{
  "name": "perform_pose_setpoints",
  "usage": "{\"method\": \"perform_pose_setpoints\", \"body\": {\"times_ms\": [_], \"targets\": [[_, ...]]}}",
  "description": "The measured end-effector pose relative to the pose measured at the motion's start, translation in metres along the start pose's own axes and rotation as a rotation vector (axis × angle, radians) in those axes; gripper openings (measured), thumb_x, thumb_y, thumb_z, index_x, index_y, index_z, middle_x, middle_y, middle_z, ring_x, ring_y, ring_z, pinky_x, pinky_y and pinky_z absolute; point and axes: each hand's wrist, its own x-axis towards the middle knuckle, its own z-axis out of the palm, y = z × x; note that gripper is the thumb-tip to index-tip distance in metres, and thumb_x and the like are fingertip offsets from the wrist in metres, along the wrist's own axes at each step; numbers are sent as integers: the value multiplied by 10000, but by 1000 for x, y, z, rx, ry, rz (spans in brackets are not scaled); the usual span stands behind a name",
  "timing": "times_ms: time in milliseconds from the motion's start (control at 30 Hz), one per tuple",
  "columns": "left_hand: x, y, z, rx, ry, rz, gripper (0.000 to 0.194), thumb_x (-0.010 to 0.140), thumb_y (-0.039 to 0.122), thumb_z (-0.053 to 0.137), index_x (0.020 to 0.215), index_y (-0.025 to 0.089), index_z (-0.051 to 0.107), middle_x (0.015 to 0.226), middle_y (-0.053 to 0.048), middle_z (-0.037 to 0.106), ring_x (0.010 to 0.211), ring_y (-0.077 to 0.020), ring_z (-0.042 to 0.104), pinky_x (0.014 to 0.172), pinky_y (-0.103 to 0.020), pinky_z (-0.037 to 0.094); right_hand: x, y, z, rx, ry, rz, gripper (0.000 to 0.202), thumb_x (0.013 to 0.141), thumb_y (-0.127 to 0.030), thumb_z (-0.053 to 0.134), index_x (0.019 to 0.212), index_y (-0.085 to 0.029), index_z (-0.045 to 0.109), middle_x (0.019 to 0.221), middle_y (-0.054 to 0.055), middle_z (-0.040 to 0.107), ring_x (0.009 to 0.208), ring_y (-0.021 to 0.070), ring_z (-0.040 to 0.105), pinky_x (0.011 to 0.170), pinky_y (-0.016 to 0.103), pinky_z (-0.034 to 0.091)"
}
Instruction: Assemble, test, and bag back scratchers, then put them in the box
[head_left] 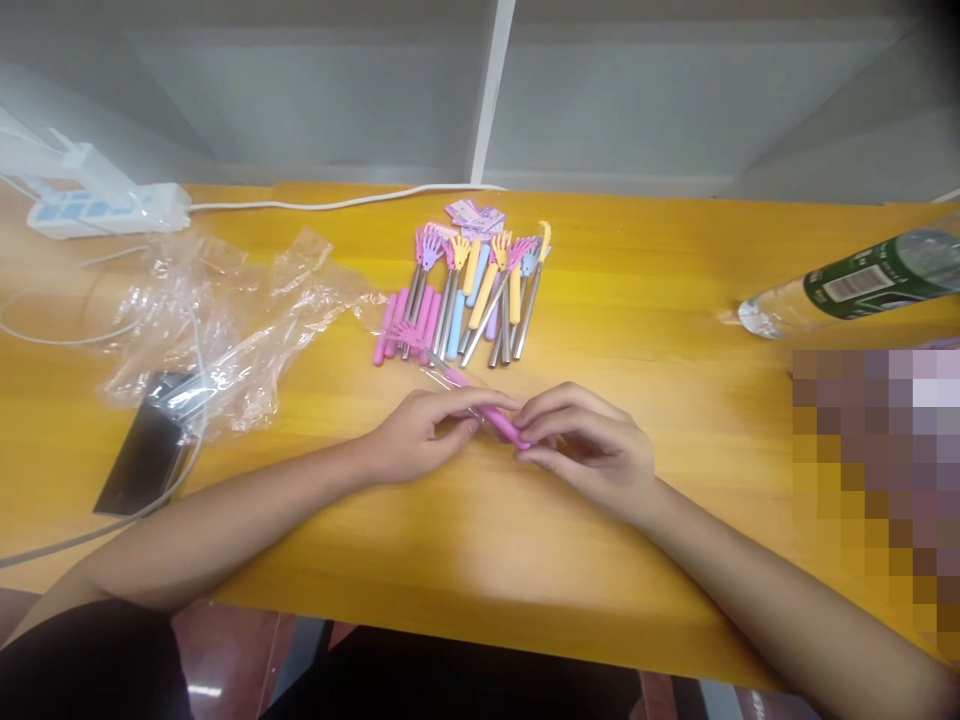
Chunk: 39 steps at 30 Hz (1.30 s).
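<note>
Left hand (pixel 424 435) pinching the pink scratcher (pixel 495 415) along its handle, right hand (pixel 589 450) nipping the handle's end! The scratcher slants between both hands over the table (pixel 652 300), claw toward the other scratchers (pixel 456 325), clear plastic bags (pixel 247 345) off left.

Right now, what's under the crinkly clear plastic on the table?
One end of a dark, flat thing lies under the clear plastic; yellow table shows through too. Folds and glare cover the rest.
</note>
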Motion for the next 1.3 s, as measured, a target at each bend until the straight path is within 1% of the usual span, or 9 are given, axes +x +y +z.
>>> {"method": "perform_pose_setpoints", "body": {"times_ms": [267,600,700,800,900,1000,1133,1200,1300], "targets": [[-2,-1,1,-47,-40,12,476,1050,101,548,1491,255,642,1278,-88,801,1161,-190,779,1056,-325,607,-2,2,-3,-56,7,-21,386,929,-49,768,1236,-282,790,1133,80,743,1023,210,748,867,367,661],[-7,4,4,116,-239,36,739,1013,62,519,1673,380,422,1231,-38,823,1008,-173,795,929,-277,601,-3,-6,18,1,66,135,119,967,-131,757,975,-240,804,942,58,740,842,179,720,705,325,618],[-8,2,4,100,-247,51,760,1021,63,506,1698,377,369,1226,-38,822,1064,-178,790,980,-293,597,-4,-5,15,20,65,124,181,925,-118,808,1054,-245,795,1009,64,725,889,187,732,772,344,641],[-9,3,4,118,-165,37,757,1013,82,532,1696,369,377,1271,-48,807,1071,-188,788,992,-314,603,-3,1,7,37,20,84,345,876,-112,858,1172,-257,759,1139,82,681,1021,218,725,900,396,646],[-8,5,3,86,-166,47,765,1012,76,536,1703,354,364,1196,-39,832,1129,-202,780,1049,-338,590,-3,6,2,43,-33,127,356,914,-141,826,1234,-257,720,1187,97,659,1083,229,701,931,403,635],[-7,6,4,54,-244,114,771,1017,51,503,1704,366,354,1104,-20,848,1112,-187,781,1099,-350,567,-5,9,4,67,-55,184,312,959,-154,783,1245,-248,702,1157,92,682,1069,212,703,896,362,628],[-7,4,5,125,-268,207,794,999,19,484,1693,390,374,1055,-7,838,1024,-181,765,1037,-325,582,-7,10,11,185,-63,237,280,996,-164,739,1263,-236,692,1175,82,662,946,145,709,827,289,619],[-8,3,6,169,-287,247,826,983,8,487,1700,397,357,1049,-5,833,997,-194,754,1008,-330,591,-7,10,12,308,-75,301,356,985,-179,760,1321,-239,658,1191,78,662,900,126,704,826,279,617],[-8,1,6,211,-330,291,872,954,-14,485,1705,405,344,1054,-12,825,1011,-213,752,1035,-361,589,-5,9,10,409,-185,437,540,931,-185,818,1424,-231,603,1100,54,681,893,128,677,855,278,603]]}}
